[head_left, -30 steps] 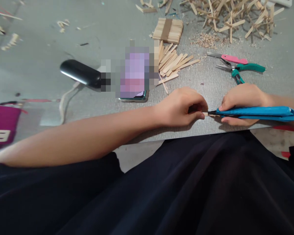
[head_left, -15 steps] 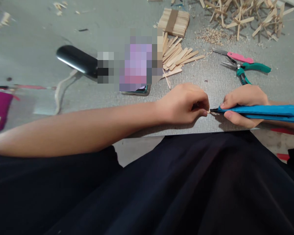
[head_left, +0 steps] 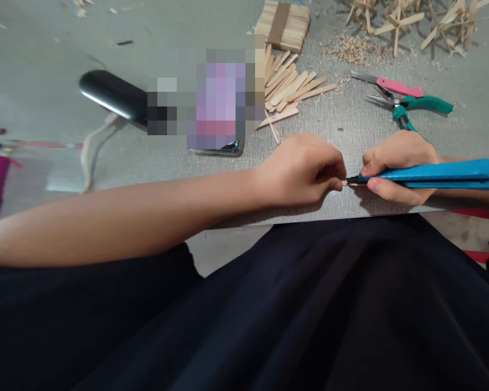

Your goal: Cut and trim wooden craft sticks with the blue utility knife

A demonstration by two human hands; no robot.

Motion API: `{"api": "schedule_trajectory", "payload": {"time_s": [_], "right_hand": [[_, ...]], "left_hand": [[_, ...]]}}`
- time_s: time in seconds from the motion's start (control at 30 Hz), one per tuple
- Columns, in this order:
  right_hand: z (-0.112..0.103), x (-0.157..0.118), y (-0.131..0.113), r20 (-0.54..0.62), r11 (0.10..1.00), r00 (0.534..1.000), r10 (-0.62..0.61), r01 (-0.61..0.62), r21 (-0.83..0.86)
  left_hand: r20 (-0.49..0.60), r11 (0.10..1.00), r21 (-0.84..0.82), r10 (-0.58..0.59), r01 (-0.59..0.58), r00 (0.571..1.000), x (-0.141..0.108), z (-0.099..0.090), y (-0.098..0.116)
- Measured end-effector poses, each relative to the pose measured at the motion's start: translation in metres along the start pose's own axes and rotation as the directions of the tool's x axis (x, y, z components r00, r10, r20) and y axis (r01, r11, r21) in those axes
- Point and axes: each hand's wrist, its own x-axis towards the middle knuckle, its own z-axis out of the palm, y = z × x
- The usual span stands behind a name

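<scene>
Near the table's front edge, my left hand [head_left: 305, 171] is closed in a pinch, its thumb and fingertips on a tiny pale piece of wood [head_left: 344, 183]. Most of that piece is hidden by the fingers. Just to its right, my right hand [head_left: 403, 168] is wrapped round a blue box cutter [head_left: 452, 171], held almost flat and pointing left. The cutter's dark tip meets or nearly meets the wood piece; exact contact is too small to tell.
Loose craft sticks [head_left: 289, 87] and a banded bundle [head_left: 295, 27] lie beyond my hands. Behind are wood shavings [head_left: 350, 50] and joined-stick shapes [head_left: 399, 24]. Green-handled pliers [head_left: 426, 104] and a pink-handled knife [head_left: 399, 86] lie right. A blurred-out phone [head_left: 218, 103] and black device [head_left: 114, 95] lie left.
The view has shifted slightly, so most things on the table sit a little higher and further left. Both hands keep the same hold, the cutter's tip still at the left fingertips.
</scene>
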Motion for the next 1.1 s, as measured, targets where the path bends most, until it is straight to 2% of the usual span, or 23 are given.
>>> {"api": "schedule_trajectory", "payload": {"time_s": [0.1, 0.23, 0.33, 0.43, 0.57, 0.67, 0.87, 1.07, 1.1], "right_hand": [[0.002, 0.000, -0.001, 0.035, 0.998, 0.997, -0.070, 0.070, 0.003], [-0.001, 0.003, -0.006, -0.016, 0.974, 0.976, -0.217, 0.216, -0.067], [-0.006, 0.008, -0.010, -0.047, 0.921, 0.926, -0.375, 0.367, -0.127], [-0.012, 0.009, -0.009, -0.114, 0.860, 0.865, -0.488, 0.455, -0.230], [-0.021, 0.006, -0.004, -0.002, 0.718, 0.800, -0.600, 0.537, -0.442], [-0.025, 0.006, 0.000, 0.026, 0.663, 0.777, -0.629, 0.554, -0.504], [-0.024, 0.011, 0.001, -0.016, 0.688, 0.761, -0.649, 0.577, -0.440], [-0.024, 0.006, 0.000, -0.051, 0.741, 0.784, -0.619, 0.561, -0.370], [-0.024, 0.005, 0.000, -0.054, 0.769, 0.811, -0.583, 0.529, -0.360]], "left_hand": [[0.021, 1.000, 0.002, -0.008, 0.008, 1.000, 0.001, -0.001, -0.001], [0.043, 1.000, -0.009, -0.007, 0.007, 0.999, 0.001, -0.002, -0.002], [0.034, 1.000, -0.015, 0.014, -0.014, 0.999, 0.001, -0.001, -0.002], [-0.007, 1.000, -0.010, -0.012, 0.012, 1.000, 0.001, -0.001, 0.000], [-0.090, 0.989, -0.045, -0.143, 0.139, 0.986, 0.002, -0.001, 0.002], [-0.116, 0.980, -0.090, -0.185, 0.175, 0.976, 0.002, 0.000, 0.001], [-0.121, 0.970, -0.153, -0.208, 0.189, 0.971, 0.004, 0.001, -0.004], [-0.089, 0.966, -0.187, -0.200, 0.180, 0.976, 0.006, 0.002, -0.006], [-0.092, 0.968, -0.183, -0.193, 0.174, 0.977, 0.006, 0.002, -0.006]]}}
